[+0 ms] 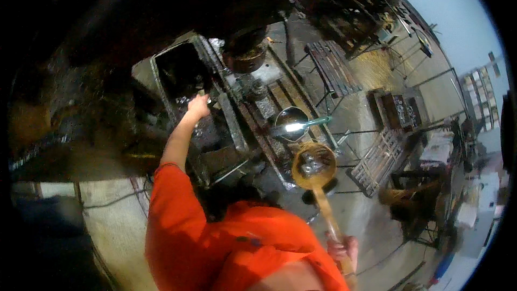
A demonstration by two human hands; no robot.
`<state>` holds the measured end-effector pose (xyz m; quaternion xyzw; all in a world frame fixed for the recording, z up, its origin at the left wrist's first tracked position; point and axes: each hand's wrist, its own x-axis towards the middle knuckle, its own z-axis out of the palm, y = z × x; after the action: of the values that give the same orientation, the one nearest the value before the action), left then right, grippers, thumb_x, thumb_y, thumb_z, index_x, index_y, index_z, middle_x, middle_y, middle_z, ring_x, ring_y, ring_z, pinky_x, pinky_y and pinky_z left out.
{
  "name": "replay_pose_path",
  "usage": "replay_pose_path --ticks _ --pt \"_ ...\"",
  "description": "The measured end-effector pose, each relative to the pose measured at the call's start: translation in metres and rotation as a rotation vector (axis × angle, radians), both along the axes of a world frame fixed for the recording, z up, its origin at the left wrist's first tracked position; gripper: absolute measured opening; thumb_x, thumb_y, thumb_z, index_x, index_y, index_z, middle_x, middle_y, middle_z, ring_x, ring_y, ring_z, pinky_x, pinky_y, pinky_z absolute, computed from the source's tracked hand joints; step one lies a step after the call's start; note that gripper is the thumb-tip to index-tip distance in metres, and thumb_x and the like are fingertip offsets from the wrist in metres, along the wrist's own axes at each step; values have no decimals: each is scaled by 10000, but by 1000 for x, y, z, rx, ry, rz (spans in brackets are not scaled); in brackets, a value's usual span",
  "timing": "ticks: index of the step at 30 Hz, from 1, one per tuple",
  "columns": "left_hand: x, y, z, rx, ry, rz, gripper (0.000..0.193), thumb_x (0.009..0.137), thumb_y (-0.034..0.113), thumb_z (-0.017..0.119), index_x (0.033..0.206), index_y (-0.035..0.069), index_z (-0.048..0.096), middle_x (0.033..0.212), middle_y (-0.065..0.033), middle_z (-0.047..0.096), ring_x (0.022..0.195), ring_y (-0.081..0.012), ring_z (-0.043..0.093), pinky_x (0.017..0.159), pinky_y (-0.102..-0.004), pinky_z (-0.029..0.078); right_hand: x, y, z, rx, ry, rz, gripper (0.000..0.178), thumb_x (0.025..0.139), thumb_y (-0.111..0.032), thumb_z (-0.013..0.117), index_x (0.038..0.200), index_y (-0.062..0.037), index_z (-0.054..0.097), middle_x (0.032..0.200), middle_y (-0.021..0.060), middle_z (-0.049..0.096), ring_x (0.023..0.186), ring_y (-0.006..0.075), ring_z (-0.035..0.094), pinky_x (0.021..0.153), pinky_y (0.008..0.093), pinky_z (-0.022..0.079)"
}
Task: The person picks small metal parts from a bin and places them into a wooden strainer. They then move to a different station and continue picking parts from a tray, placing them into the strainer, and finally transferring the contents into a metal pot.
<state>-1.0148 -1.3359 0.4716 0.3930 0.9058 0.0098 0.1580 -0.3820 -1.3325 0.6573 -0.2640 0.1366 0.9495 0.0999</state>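
My right hand (344, 250) is wrapped round the handle of a long-handled yellow-brown ladle (326, 210). Shiny metallic pieces (312, 167) lie in its round bowl. On the left, my left arm is stretched over a dark rectangular metal trough (229, 124). My left hand (199, 106) is closed inside it, and what it grips is hidden or too small to name. Small shiny scraps show around those fingers. Just beyond the ladle's bowl sits a dark round pan (291, 116), with a green-handled tool (315, 123) with a bright blade lying across it.
Metal rails (253, 121) run beside the trough. A rusty round pot (247, 62) stands beyond them. To the right are a slatted stand (334, 67), a second slatted rack (377, 161) and a box of small pieces (398, 110). A large dark structure fills the upper left.
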Motion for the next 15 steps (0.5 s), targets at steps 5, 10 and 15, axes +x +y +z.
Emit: replay_pose_path --ticks 5,10,15 --pt "4 12 -40 -220 62 -30 583 658 271 637 1198 160 448 1238 -206 389 968 -301 557 769 -386 476 -4 -3 6 3 -97 65 602 660 -232 603 1143 2 330 669 -4 374 494 71 388 390 211 324" --pt "-6 33 -58 -186 124 -40 332 629 156 635 956 149 583 1127 -181 464 861 -305 591 696 -384 491 -2 -18 4 -31 -167 -2 590 679 -259 594 1136 17 342 683 -8 353 502 60 375 390 194 317" --pt "-16 12 -62 -47 179 -208 290 534 165 638 794 55 569 954 -183 556 808 -312 590 669 -383 490 -22 -22 20 39 -270 -100 483 707 -225 553 1096 30 422 638 -22 349 447 46 332 378 193 282"
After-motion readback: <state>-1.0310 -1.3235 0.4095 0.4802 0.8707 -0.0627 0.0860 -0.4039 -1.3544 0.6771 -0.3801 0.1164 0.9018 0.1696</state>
